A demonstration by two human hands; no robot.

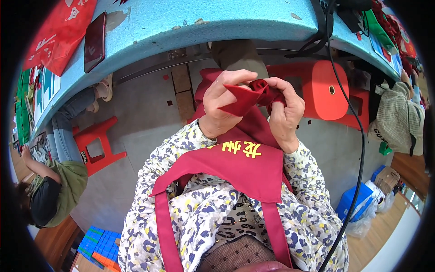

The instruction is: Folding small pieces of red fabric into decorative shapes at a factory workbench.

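Observation:
A dark red ribbon (239, 100) is held up in front of my chest, between both hands. Part of it is wound into a small tight spiral (259, 85), while a pointed, folded flap hangs toward the left. My left hand (222, 105) is closed on the ribbon from the left, its index finger reaching over the top. On the other side, my right hand (286, 111) pinches the ribbon beside the spiral with thumb and fingers. Below my hands spreads the maroon apron (217, 170) I wear over a patterned blouse. Some fingertips are hidden by the fabric.
Ahead runs the curved edge of a blue table (217, 16), with a dark phone (95, 43) and a red bag (61, 34) at its left. A black cable (360, 149) hangs on my right. Red stools (325, 90) stand nearby; other people sit at both sides.

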